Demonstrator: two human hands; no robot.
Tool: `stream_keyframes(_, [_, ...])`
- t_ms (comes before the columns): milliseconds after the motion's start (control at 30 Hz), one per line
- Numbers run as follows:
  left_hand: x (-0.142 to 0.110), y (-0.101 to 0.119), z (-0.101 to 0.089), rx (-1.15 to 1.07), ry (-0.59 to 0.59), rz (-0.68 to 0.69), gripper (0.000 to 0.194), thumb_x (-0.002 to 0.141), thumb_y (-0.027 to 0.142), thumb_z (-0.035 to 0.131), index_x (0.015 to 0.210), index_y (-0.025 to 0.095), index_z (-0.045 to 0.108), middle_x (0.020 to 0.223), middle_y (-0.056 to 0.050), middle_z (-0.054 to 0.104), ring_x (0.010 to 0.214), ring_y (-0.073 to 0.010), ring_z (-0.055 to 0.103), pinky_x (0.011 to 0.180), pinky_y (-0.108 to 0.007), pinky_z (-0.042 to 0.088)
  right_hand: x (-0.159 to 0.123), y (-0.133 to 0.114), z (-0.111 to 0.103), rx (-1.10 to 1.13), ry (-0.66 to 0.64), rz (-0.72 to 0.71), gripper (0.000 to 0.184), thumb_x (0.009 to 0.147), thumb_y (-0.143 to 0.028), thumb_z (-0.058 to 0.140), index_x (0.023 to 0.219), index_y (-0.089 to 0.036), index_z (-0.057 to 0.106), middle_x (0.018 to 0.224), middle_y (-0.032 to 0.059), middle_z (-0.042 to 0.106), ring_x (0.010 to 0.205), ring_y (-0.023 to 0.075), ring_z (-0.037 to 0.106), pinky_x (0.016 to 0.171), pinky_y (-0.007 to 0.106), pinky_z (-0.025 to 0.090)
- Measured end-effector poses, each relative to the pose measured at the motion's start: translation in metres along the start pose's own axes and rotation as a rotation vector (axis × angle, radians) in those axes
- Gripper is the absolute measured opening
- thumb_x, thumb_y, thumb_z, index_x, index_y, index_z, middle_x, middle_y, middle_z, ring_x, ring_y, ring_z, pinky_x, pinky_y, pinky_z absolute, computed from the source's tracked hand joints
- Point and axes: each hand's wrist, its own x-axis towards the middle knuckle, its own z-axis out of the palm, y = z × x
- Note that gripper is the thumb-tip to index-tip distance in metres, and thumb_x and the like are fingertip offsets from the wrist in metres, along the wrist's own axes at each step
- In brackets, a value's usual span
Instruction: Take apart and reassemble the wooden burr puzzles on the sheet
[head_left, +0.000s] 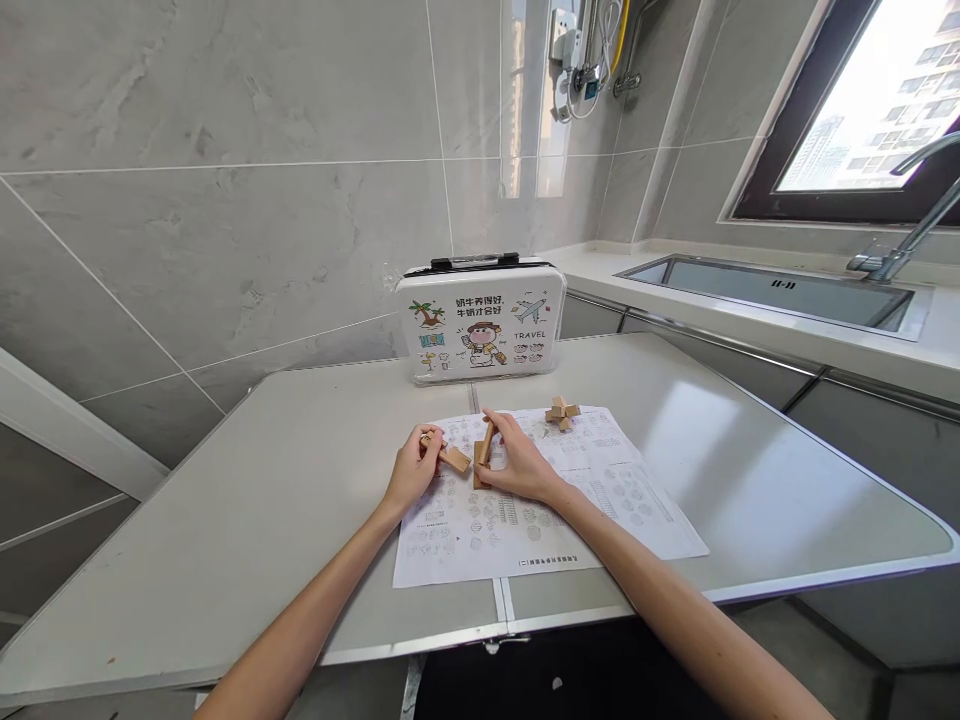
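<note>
The left hand [411,474] pinches a tan wooden block [456,459] over the printed white paper sheet [645,520], ten o'clock; a glossy white "TRAVEL" case [482,325] stands at twelve; the right hand [523,464] grasps a slim wooden bar [487,442], a knobbly wooden cross [562,412] at one.

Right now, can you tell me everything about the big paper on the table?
The paper is white, printed with small dark drawings and writing. It lies flat across the table seam. A knobbly wooden shape sits near its far edge. The left hand and right hand hold wooden pieces over it.
</note>
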Motion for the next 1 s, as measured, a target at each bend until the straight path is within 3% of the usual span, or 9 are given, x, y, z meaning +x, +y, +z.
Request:
stream_keyframes(133, [-0.002,0.001,0.001,0.125,0.007,0.056,0.036,0.095,0.059,0.065,0.104,0.024,0.068,0.085,-0.002,0.072,0.077,-0.0202,0.064,0.069,-0.028,0.045,0.001,0.003,0.001,-0.001,0.021,0.021,0.086,0.08,-0.029,0.078,0.157,-0.025,0.039,0.145,0.014,0.052,0.133,0.032,0.055,0.11,0.05,0.05])
stream_keyframes(333, [-0.006,0.01,0.001,0.227,-0.053,0.088,0.028,0.098,0.053,0.06,0.101,0.026,0.067,0.078,0.0,0.069,0.071,-0.0202,0.06,0.069,-0.029,0.041,-0.001,0.0,0.001,-0.008,-0.062,0.007,0.081,0.079,-0.037,0.084,0.15,-0.023,0.048,0.133,0.0136,0.061,0.121,0.0328,0.061,0.104,0.054,0.052])
stream_keyframes(467, [-0.008,0.01,0.002,0.263,-0.07,0.09,0.025,0.096,0.05,0.063,0.103,0.026,0.068,0.077,0.001,0.068,0.067,-0.02,0.056,0.067,-0.03,0.041,-0.002,-0.002,0.001,0.015,-0.095,-0.017,0.081,0.08,-0.039,0.084,0.151,-0.026,0.048,0.136,0.0134,0.061,0.121,0.0324,0.062,0.101,0.051,0.055])
stream_keyframes(567, [-0.007,0.005,0.002,0.364,-0.054,0.125,0.023,0.096,0.046,0.064,0.106,0.025,0.068,0.088,-0.002,0.071,0.073,-0.0213,0.06,0.073,-0.032,0.045,-0.002,-0.002,0.001,0.034,-0.107,-0.015,0.082,0.08,-0.038,0.084,0.152,-0.025,0.047,0.138,0.0135,0.06,0.122,0.0316,0.062,0.1,0.05,0.055])
stream_keyframes(700, [-0.005,-0.002,0.002,0.477,-0.057,0.223,0.021,0.096,0.04,0.063,0.109,0.024,0.066,0.109,-0.007,0.071,0.098,-0.0266,0.063,0.09,-0.038,0.048,-0.001,-0.002,0.001,0.053,-0.106,0.004,0.079,0.082,-0.038,0.083,0.151,-0.025,0.048,0.139,0.0133,0.059,0.119,0.0299,0.062,0.098,0.047,0.056])
stream_keyframes(800, [-0.004,-0.003,0.003,0.532,-0.084,0.265,0.019,0.097,0.038,0.06,0.108,0.023,0.064,0.111,-0.008,0.069,0.108,-0.0291,0.061,0.097,-0.042,0.046,-0.001,-0.004,0.0,0.073,-0.102,0.024,0.078,0.083,-0.039,0.082,0.151,-0.024,0.048,0.14,0.0135,0.059,0.114,0.0281,0.064,0.092,0.044,0.058])
stream_keyframes(1000, [-0.007,0.0,0.003,0.566,-0.115,0.303,0.017,0.098,0.037,0.06,0.106,0.023,0.064,0.108,-0.008,0.067,0.106,-0.0296,0.06,0.098,-0.045,0.046,-0.001,-0.006,0.0,0.124,-0.103,0.064,0.077,0.083,-0.041,0.082,0.15,-0.023,0.049,0.141,0.0131,0.058,0.108,0.0244,0.065,0.091,0.042,0.059])
